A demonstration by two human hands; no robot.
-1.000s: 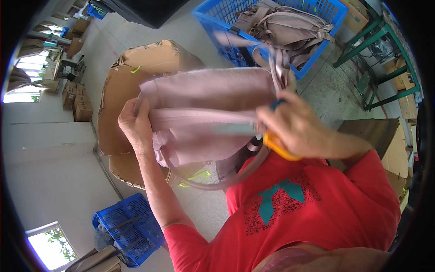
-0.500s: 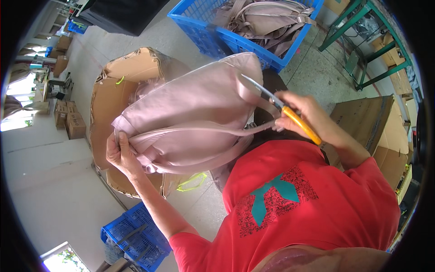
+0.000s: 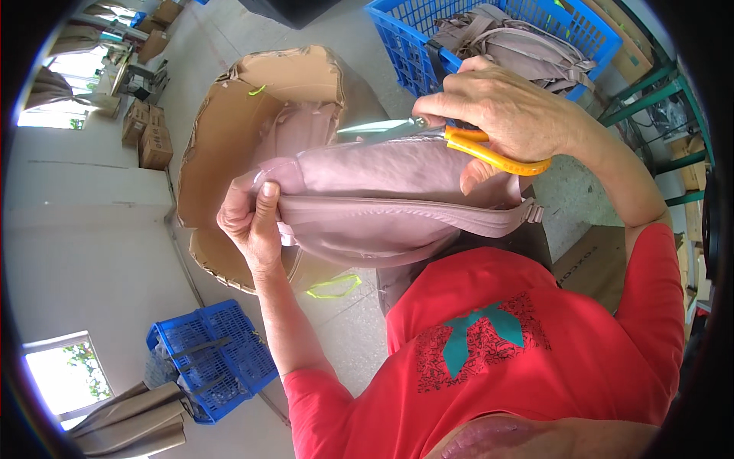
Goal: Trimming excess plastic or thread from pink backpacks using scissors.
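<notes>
Here, left hand point(image 3: 254, 222) pinching 1 pink bag point(image 3: 382, 172), right hand point(image 3: 511, 107) holding 1 pair of orange-handled scissors point(image 3: 462, 142)

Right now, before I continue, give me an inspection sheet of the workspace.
Surface: pale floor.
Job's things: pink bag; orange-handled scissors.
Clutter: yellow-green loop on the floor.
Hands: left hand pinches the bag's left end; right hand grips the scissors.
Cables: nothing seen clearly.
Surroundings: open cardboard box with pink material inside; blue crate of greyish-pink goods, upper right; second blue crate, lower left.
</notes>
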